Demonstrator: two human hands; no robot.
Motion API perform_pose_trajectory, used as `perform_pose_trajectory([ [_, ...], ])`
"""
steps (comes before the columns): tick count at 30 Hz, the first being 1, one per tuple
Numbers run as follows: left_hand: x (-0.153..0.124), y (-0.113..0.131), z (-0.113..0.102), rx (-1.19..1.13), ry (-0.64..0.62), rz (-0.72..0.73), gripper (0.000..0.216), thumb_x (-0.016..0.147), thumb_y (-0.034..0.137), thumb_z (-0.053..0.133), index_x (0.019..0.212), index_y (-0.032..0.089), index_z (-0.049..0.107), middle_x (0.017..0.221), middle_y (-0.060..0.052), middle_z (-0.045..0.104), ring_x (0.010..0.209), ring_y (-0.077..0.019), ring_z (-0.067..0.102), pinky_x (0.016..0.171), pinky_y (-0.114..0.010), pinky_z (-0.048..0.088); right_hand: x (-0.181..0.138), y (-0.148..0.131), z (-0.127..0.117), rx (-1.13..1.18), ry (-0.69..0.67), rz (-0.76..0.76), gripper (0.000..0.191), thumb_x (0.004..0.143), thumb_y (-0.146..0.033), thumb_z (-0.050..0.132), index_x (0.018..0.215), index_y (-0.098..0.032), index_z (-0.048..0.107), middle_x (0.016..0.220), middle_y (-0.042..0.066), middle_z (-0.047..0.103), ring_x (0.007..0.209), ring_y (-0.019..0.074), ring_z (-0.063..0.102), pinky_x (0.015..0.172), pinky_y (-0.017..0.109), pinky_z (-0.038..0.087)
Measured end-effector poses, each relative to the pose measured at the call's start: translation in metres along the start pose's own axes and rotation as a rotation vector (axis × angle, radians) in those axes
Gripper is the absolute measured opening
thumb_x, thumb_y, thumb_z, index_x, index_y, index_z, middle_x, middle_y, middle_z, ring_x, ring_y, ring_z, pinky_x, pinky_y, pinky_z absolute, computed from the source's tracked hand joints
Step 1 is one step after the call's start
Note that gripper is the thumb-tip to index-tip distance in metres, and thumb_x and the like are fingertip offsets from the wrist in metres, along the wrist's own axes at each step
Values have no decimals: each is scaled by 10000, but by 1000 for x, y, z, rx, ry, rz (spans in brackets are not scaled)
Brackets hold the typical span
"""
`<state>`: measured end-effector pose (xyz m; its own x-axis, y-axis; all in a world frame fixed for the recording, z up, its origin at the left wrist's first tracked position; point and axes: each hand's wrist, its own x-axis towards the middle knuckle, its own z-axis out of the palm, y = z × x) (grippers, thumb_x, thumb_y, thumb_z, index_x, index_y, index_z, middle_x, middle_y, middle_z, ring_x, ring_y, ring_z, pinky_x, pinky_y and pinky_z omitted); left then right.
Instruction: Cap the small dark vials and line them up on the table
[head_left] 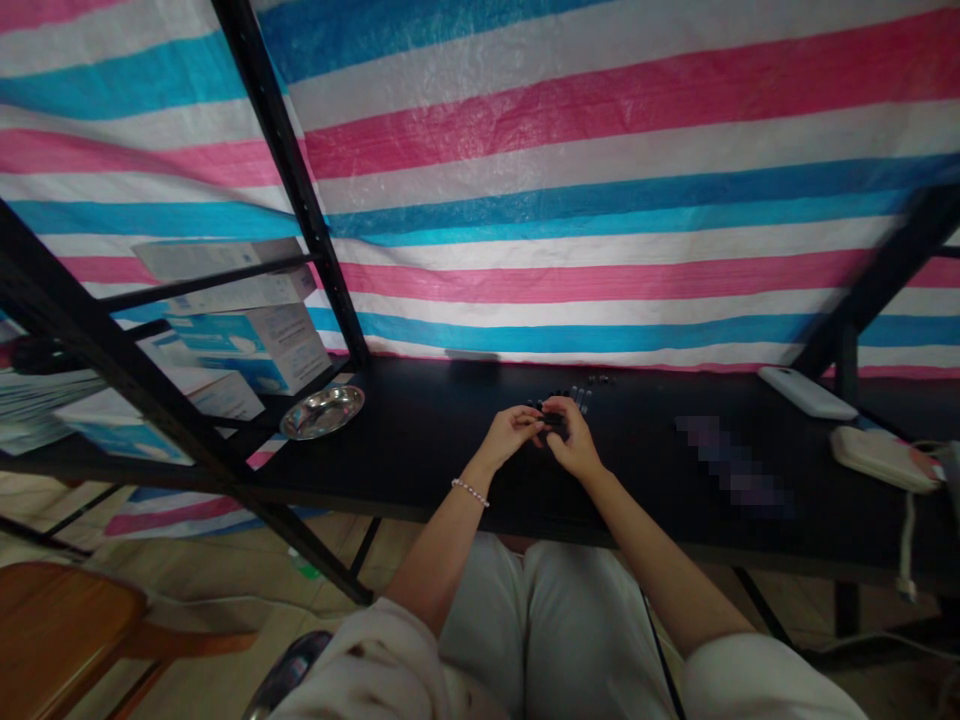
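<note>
A small black object [553,421] is held between my two hands, just above the black tabletop [435,440]; its kind cannot be made out. My right hand [575,442] curls its fingers and thumb round it. From the other side my left hand [511,430], with a beaded bracelet [470,491] on the wrist, pinches at the object's near end. Right behind the fingers lie several small clear and dark pieces [582,396], partly covered by my right hand. A few more tiny pieces [601,380] rest farther back.
A shiny metal dish [322,412] stands at the left, near stacked blue-and-white boxes [262,345] behind a black frame post [300,190]. To the right are a white device [806,392], a power strip [885,460] and a blurred-out patch [731,465]. Striped sheeting [600,230] hangs behind.
</note>
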<state>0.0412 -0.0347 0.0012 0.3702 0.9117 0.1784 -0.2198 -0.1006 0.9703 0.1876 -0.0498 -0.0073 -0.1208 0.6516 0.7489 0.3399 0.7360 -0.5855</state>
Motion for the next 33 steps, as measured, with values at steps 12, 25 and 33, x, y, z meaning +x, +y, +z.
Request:
perform_pose_trajectory([
  [12, 0, 1, 0, 17, -8, -4, 392, 608, 333, 738, 873, 96, 574, 741, -58, 669, 505, -100, 585, 590, -253, 451, 0, 0, -1, -8, -23, 10, 477, 645, -95, 469, 1105, -216, 444, 1071, 73, 496, 988, 212, 517, 888, 419, 444],
  [25, -1, 1, 1, 7, -13, -2, 397, 608, 332, 741, 870, 91, 565, 761, -74, 674, 485, -95, 581, 573, -245, 448, 1, -4, -1, -7, -46, 17, 479, 656, -91, 468, 1119, -213, 431, 1067, 73, 495, 989, 209, 516, 890, 420, 440],
  [33, -1, 4, 2, 7, 11, 0, 409, 613, 337, 735, 890, 91, 563, 777, -81, 675, 435, -79, 546, 499, -229, 429, 1, -4, 0, 1, -44, -20, 502, 648, -83, 455, 1130, -219, 421, 1118, 85, 463, 1036, 217, 502, 921, 442, 431],
])
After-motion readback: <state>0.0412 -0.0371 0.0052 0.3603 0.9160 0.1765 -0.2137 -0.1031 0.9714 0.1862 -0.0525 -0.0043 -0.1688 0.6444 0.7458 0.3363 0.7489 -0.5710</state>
